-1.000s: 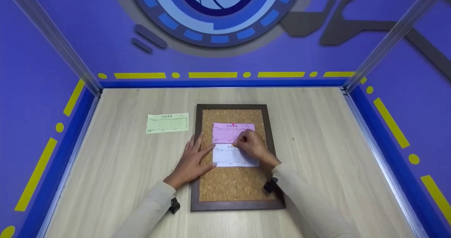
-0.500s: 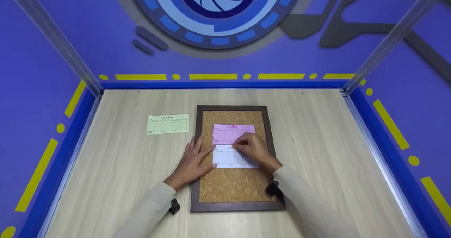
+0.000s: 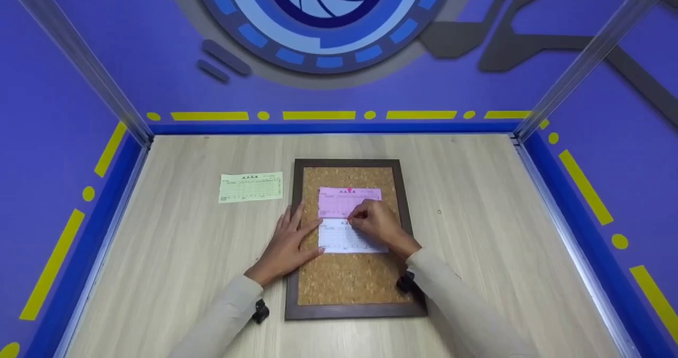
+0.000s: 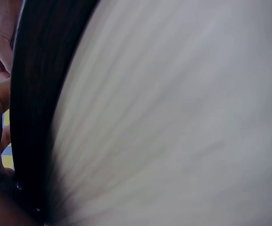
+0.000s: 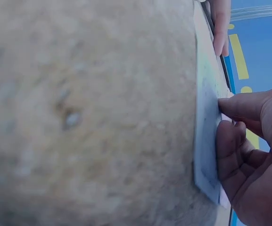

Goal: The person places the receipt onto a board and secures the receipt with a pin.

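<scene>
A cork board in a dark wooden frame lies on the table. A pink slip is fixed to it by a pink pin, with a white slip just below. My left hand lies flat across the frame's left side, its fingertips touching the white slip's left edge. My right hand has curled fingers, and the tips pinch at the white slip's top edge; anything between them is hidden. In the right wrist view the thumb presses on the white slip over the cork.
A pale green slip lies on the wooden table to the left of the board. A tiny speck sits to the right. Blue walls with metal posts close off three sides. The left wrist view is mostly filled by frame and table.
My right hand has shifted slightly down and left, from over the pink slip to the seam at the white slip's top edge. The left hand and the slips have stayed put.
</scene>
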`<state>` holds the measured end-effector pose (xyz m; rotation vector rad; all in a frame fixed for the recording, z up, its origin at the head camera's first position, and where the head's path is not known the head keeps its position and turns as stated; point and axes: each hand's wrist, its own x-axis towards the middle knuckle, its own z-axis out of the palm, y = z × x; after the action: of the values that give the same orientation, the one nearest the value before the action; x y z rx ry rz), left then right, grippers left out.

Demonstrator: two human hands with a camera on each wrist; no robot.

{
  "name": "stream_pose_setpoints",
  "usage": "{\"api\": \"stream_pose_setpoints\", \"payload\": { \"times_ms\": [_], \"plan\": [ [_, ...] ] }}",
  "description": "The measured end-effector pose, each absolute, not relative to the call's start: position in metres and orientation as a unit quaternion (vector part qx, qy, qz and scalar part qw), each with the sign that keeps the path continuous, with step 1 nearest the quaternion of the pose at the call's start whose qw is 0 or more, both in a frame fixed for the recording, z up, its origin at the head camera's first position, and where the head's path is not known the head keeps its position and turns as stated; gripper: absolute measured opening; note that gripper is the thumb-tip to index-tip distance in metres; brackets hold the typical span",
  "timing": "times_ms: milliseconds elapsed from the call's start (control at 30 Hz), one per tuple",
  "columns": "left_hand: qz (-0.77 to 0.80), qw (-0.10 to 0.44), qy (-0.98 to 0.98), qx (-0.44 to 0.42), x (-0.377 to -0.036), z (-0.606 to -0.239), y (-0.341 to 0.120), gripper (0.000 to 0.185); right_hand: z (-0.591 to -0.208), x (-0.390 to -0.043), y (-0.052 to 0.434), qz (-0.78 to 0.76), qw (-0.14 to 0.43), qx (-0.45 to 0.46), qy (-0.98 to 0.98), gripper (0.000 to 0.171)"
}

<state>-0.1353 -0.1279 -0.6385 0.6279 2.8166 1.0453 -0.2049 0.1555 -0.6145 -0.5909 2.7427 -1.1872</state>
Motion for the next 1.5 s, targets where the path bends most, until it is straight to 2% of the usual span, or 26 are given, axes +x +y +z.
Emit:
{"api": "stream_pose_setpoints", "payload": {
  "times_ms": [167,500,667,933,1233,1500],
  "plan": [
    [0.336,0.037,0.919,0.203,-0.135,-0.641,-0.13,0.073,-0.613,-0.203,0.152,-0.375,0.051,-0.19,0.906,0.005],
    [0.33,0.03,0.921,0.207,-0.136,-0.642,-0.128,0.074,-0.624,-0.189,0.152,-0.342,-0.015,-0.22,0.913,0.007],
    [0.337,0.032,0.918,0.205,-0.135,-0.642,-0.127,0.073,-0.624,-0.186,0.157,-0.342,-0.015,-0.214,0.915,0.011],
    [0.338,0.035,0.918,0.204,-0.136,-0.64,-0.128,0.073,-0.625,-0.182,0.177,-0.441,-0.014,-0.243,0.864,0.015],
    [0.338,0.029,0.918,0.204,-0.135,-0.64,-0.128,0.072,-0.622,-0.182,0.202,-0.456,-0.011,-0.224,0.861,0.019],
    [0.345,0.04,0.916,0.202,-0.135,-0.639,-0.128,0.073,-0.623,-0.183,0.225,-0.454,-0.057,-0.209,0.864,0.03]
  ]
}}
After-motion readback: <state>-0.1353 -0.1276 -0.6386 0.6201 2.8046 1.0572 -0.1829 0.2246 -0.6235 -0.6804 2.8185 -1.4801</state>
